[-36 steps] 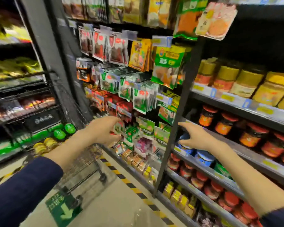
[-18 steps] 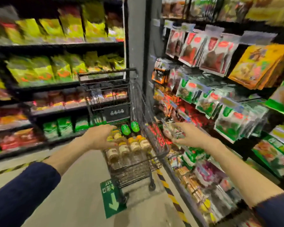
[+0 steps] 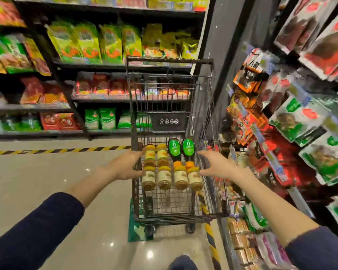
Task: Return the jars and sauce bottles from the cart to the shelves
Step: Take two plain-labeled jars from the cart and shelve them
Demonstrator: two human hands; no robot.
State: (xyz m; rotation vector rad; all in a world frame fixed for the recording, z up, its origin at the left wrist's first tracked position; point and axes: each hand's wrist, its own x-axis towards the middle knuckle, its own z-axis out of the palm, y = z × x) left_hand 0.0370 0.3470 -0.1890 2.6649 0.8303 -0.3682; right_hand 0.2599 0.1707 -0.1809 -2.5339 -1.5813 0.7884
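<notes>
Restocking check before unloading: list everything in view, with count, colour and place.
cart: one, black wire, in the aisle beside the right-hand racks
jars: six, yellow lids, lying in the cart; four in the near row, two behind at left
sauce bottles: two, green labels, orange caps, lying side by side behind the near jars, at right
floor sticker: one, green, under the cart
hazard tape: yellow-black stripes, on the floor along the shelving
bags: many, green, yellow and red, on the black left shelves
packets: many, mixed colours, hanging at right
left hand: open, empty, at the cart's left rim
right hand: open, empty, over the cart's right side
</notes>
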